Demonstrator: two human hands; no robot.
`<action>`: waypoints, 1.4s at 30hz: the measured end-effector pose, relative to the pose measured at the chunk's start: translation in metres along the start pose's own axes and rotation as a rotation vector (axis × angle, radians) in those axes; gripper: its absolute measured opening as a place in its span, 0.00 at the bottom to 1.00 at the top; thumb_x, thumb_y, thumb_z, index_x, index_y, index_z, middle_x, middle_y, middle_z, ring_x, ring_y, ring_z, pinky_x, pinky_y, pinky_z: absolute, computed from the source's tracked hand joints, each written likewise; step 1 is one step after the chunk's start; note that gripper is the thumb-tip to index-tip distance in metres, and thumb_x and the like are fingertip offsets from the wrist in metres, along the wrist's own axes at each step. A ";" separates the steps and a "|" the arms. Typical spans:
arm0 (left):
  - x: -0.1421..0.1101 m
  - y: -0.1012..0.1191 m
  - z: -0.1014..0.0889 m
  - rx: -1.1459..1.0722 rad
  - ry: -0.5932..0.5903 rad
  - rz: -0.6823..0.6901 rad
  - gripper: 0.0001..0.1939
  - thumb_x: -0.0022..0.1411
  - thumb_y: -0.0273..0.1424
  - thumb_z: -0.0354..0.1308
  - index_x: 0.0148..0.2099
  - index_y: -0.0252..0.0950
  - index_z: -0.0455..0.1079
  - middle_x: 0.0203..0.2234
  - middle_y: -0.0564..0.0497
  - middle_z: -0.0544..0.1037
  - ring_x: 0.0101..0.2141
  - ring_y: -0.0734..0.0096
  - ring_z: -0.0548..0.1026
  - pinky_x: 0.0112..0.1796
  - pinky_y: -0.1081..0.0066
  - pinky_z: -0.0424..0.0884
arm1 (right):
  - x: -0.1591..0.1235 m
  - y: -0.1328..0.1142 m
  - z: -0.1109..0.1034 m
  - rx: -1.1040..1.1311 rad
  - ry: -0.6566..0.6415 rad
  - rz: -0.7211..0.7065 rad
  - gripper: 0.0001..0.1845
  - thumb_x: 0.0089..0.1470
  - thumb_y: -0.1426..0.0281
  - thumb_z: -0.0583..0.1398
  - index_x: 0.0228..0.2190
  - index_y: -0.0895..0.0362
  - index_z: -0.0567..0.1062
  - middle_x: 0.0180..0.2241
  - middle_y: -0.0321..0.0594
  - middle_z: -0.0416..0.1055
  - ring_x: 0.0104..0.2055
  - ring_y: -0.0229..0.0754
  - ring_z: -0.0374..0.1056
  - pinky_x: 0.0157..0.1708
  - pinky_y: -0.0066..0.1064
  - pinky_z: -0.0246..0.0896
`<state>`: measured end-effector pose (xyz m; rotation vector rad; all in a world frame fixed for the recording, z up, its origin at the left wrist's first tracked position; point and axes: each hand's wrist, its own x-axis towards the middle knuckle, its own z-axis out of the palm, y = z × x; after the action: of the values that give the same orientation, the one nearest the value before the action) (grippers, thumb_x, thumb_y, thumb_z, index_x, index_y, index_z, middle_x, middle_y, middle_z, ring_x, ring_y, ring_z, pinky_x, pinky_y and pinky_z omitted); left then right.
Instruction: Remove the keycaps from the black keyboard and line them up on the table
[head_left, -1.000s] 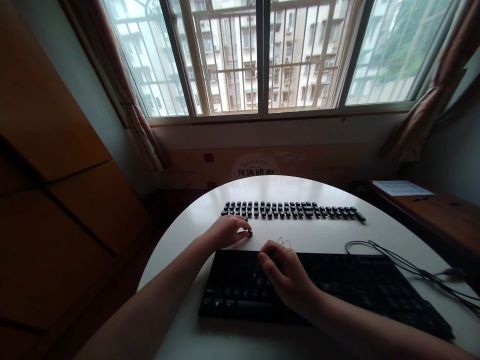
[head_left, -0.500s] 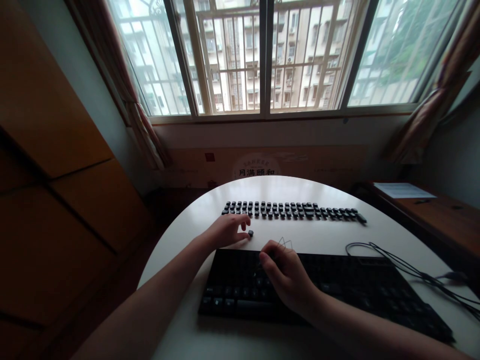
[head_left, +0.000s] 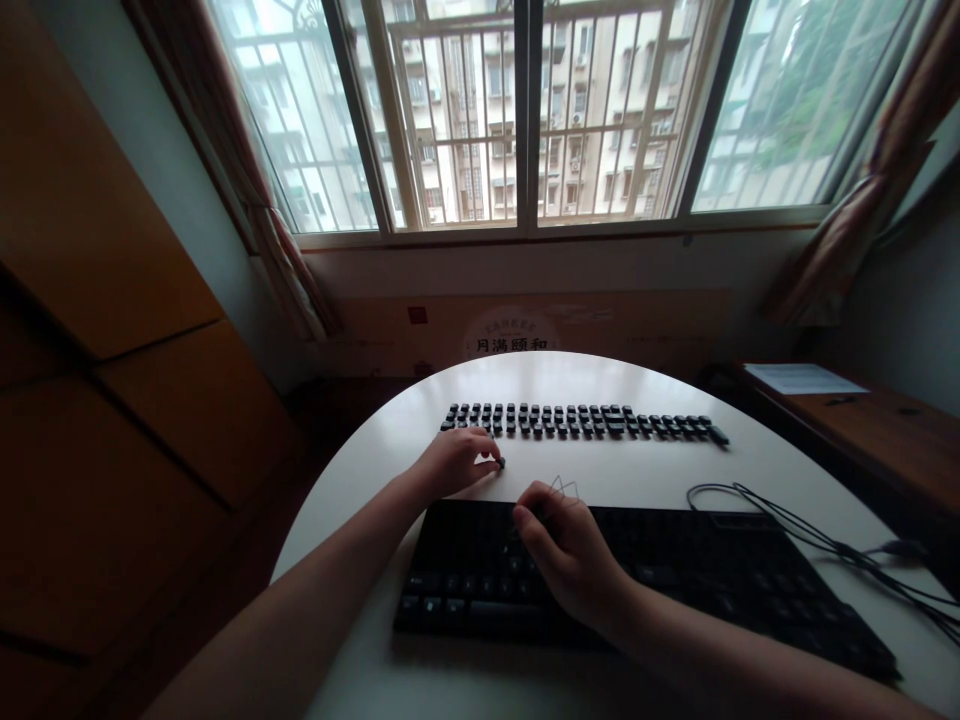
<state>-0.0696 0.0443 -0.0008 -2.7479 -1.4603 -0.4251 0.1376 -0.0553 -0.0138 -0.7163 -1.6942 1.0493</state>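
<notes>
A black keyboard (head_left: 712,575) lies on the white round table (head_left: 645,475) in front of me. My right hand (head_left: 574,560) rests over its left half, fingers curled round a thin wire keycap puller (head_left: 564,489). My left hand (head_left: 454,462) lies on the table beyond the keyboard, its fingertips pinched on a single loose black keycap (head_left: 500,462). Two rows of removed black keycaps (head_left: 581,420) are lined up further back on the table.
A black cable (head_left: 810,535) loops across the table at the right. A wooden desk with a sheet of paper (head_left: 802,377) stands at the right, wooden cabinets (head_left: 112,350) at the left. A barred window (head_left: 525,110) and curtains fill the back wall.
My left fingertips opened a little off the loose keycap, then closed on it again. My right hand stays over the keyboard with the puller.
</notes>
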 end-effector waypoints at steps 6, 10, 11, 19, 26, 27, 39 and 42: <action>0.006 -0.002 0.006 0.045 0.057 -0.042 0.06 0.62 0.31 0.59 0.36 0.40 0.79 0.34 0.52 0.78 0.31 0.70 0.76 0.33 0.72 0.68 | 0.001 0.002 0.001 0.010 0.003 0.003 0.12 0.62 0.66 0.55 0.26 0.56 0.66 0.20 0.29 0.57 0.22 0.33 0.53 0.24 0.25 0.51; 0.006 -0.004 0.007 0.049 0.088 -0.048 0.06 0.62 0.31 0.59 0.37 0.40 0.78 0.36 0.51 0.79 0.32 0.70 0.76 0.35 0.72 0.69 | 0.001 0.002 0.001 0.019 0.004 -0.004 0.12 0.61 0.66 0.55 0.26 0.56 0.66 0.19 0.29 0.58 0.21 0.33 0.52 0.23 0.25 0.51; 0.006 -0.004 0.006 0.048 0.096 -0.047 0.06 0.62 0.32 0.59 0.37 0.40 0.78 0.36 0.51 0.79 0.32 0.69 0.76 0.36 0.71 0.70 | 0.001 0.002 0.001 0.018 0.002 -0.002 0.13 0.61 0.65 0.55 0.26 0.56 0.66 0.19 0.29 0.57 0.21 0.33 0.52 0.23 0.25 0.51; 0.008 -0.004 0.010 0.011 0.043 0.061 0.09 0.60 0.27 0.61 0.42 0.42 0.78 0.44 0.52 0.81 0.44 0.65 0.77 0.46 0.69 0.70 | 0.001 0.003 0.001 0.012 -0.005 0.004 0.12 0.61 0.66 0.56 0.26 0.56 0.66 0.19 0.29 0.57 0.21 0.33 0.52 0.24 0.25 0.50; 0.012 0.000 0.011 0.028 0.012 0.080 0.09 0.60 0.25 0.60 0.41 0.40 0.78 0.37 0.50 0.81 0.40 0.63 0.76 0.43 0.68 0.71 | 0.002 0.002 0.002 0.024 -0.002 -0.019 0.11 0.61 0.67 0.56 0.27 0.57 0.67 0.20 0.30 0.59 0.22 0.33 0.53 0.24 0.25 0.51; 0.012 0.002 0.010 0.030 0.010 0.089 0.08 0.60 0.25 0.60 0.41 0.40 0.78 0.37 0.50 0.81 0.41 0.64 0.76 0.43 0.68 0.70 | 0.002 0.003 0.002 0.019 0.000 -0.025 0.11 0.61 0.67 0.56 0.27 0.57 0.67 0.20 0.30 0.59 0.22 0.33 0.54 0.25 0.25 0.51; 0.041 -0.010 -0.014 0.094 0.021 0.047 0.12 0.58 0.26 0.62 0.45 0.42 0.77 0.35 0.51 0.81 0.40 0.64 0.76 0.40 0.71 0.70 | 0.001 0.007 0.001 0.006 -0.003 -0.035 0.11 0.60 0.68 0.56 0.26 0.57 0.67 0.19 0.28 0.56 0.21 0.32 0.50 0.23 0.25 0.48; 0.050 -0.018 -0.015 0.111 0.018 0.027 0.14 0.57 0.25 0.62 0.45 0.43 0.77 0.34 0.52 0.81 0.41 0.63 0.75 0.39 0.71 0.69 | 0.001 0.006 0.001 0.032 -0.011 -0.031 0.11 0.61 0.68 0.56 0.26 0.57 0.67 0.19 0.28 0.55 0.21 0.32 0.50 0.23 0.25 0.48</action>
<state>-0.0613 0.0932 0.0233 -2.6676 -1.3960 -0.3555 0.1364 -0.0520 -0.0191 -0.6635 -1.6891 1.0583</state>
